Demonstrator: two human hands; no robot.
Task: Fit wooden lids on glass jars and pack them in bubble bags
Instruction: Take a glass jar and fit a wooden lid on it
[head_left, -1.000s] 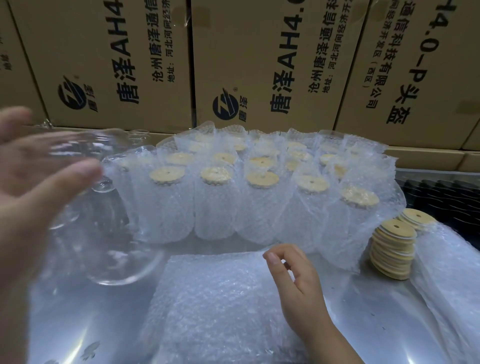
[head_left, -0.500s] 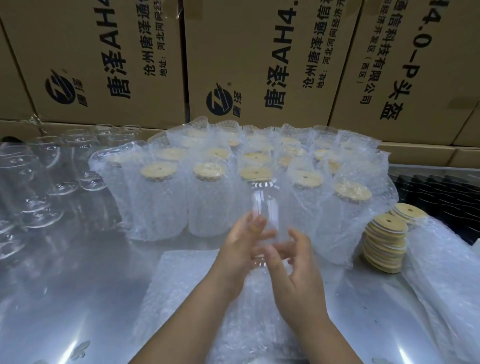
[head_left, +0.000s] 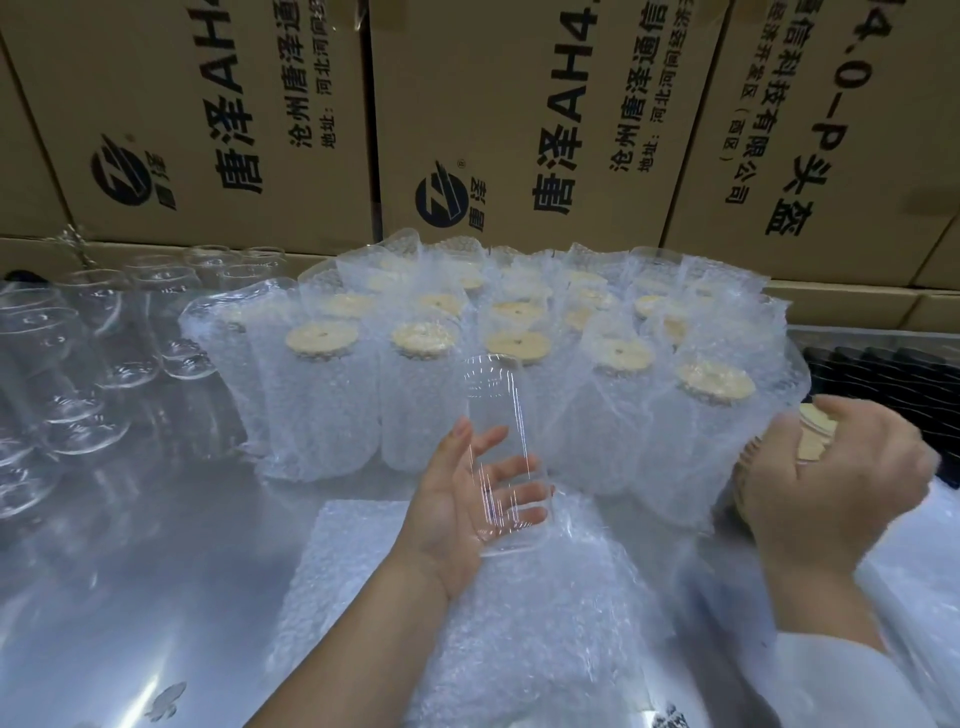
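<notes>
Standing upright in the left hand, a clear, smooth-walled glass jar is held above the flat, pebbly pile of bubble bags on the shiny metal table. The thumb lies on the jar's left side and the fingers wrap behind, seen through the glass. The right hand, knuckles up and fingers curled, clasps the top of the stacked round wooden lids at the right. Half a second earlier both hands met at the jar; the right has since swung out to the lids.
</notes>
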